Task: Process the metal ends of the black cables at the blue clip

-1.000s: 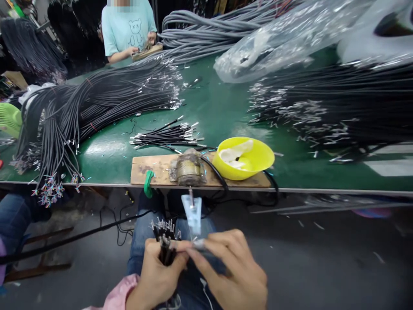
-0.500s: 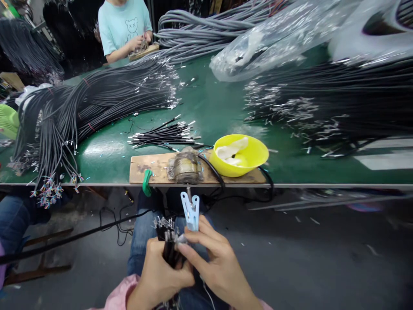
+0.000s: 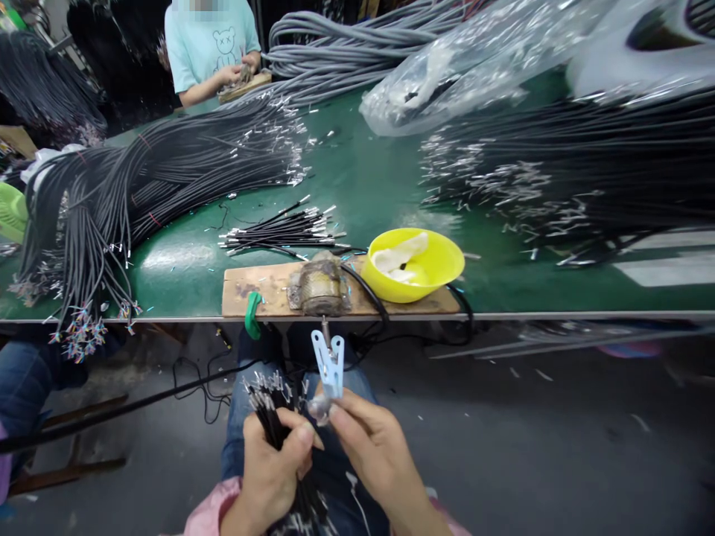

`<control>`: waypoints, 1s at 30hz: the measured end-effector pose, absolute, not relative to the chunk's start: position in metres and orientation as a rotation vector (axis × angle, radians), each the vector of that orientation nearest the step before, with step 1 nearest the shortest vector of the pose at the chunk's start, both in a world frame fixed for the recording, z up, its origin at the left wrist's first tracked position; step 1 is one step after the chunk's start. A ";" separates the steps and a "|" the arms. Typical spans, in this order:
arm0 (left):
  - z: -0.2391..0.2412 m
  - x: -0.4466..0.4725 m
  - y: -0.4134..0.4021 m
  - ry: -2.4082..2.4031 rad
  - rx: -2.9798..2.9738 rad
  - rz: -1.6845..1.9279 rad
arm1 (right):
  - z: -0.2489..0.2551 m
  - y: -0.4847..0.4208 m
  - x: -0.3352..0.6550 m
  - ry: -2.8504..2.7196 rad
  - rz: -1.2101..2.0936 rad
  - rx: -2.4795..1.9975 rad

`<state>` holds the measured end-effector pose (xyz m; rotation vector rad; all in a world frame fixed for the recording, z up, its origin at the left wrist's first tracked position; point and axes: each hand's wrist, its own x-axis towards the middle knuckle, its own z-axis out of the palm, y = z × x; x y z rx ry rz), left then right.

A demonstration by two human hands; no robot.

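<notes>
My left hand (image 3: 273, 461) is closed around a bundle of short black cables (image 3: 271, 420) over my lap, their silvery stripped ends pointing up and away from me. To its right, my right hand (image 3: 369, 439) has thumb and fingers pinched together just below a light blue clothes peg (image 3: 331, 365). A blurred greyish, shiny bit shows at those fingertips; I cannot make out what it is. The peg hangs at the metal shaft (image 3: 325, 326) of a small motor (image 3: 321, 286), which sits on a wooden board (image 3: 251, 286) at the table edge.
On the green table (image 3: 369, 179) lie a small pile of black cables (image 3: 284, 232), long black cable bundles (image 3: 167, 164) at left and more cables (image 3: 586, 171) at right. A yellow bowl (image 3: 441, 268) stands on the board. Across the table sits a person (image 3: 212, 52) working with both hands.
My hands have moved slightly apart. The cable bundle has shifted left and its ends have fanned out, with my left thumb now across it. My right fingertips have closed together under the peg.
</notes>
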<state>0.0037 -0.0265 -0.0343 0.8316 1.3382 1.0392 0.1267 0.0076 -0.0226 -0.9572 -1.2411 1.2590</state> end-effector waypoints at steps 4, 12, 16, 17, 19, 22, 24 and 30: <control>-0.028 0.004 -0.026 1.413 0.860 1.055 | -0.022 0.009 0.128 -1.153 1.283 -0.940; -0.021 0.013 -0.029 1.558 0.914 1.117 | -0.023 0.002 0.114 -1.100 0.999 -1.012; -0.017 0.011 -0.025 1.572 0.934 1.096 | -0.024 0.002 0.117 -1.378 0.376 -1.045; -0.015 0.009 -0.023 1.565 0.935 1.088 | -0.024 0.003 0.120 -1.416 0.369 -1.025; -0.012 0.006 -0.021 1.530 0.936 1.070 | -0.023 0.007 0.126 -1.395 0.628 -0.977; -0.007 0.005 -0.017 1.457 0.945 1.066 | -0.022 0.015 0.133 -1.109 1.455 -0.846; -0.004 0.005 -0.015 1.411 0.956 1.070 | -0.022 0.021 0.137 -0.881 1.915 -0.730; 0.004 0.008 -0.010 1.376 0.956 1.106 | -0.014 0.044 0.139 -0.657 1.993 -0.760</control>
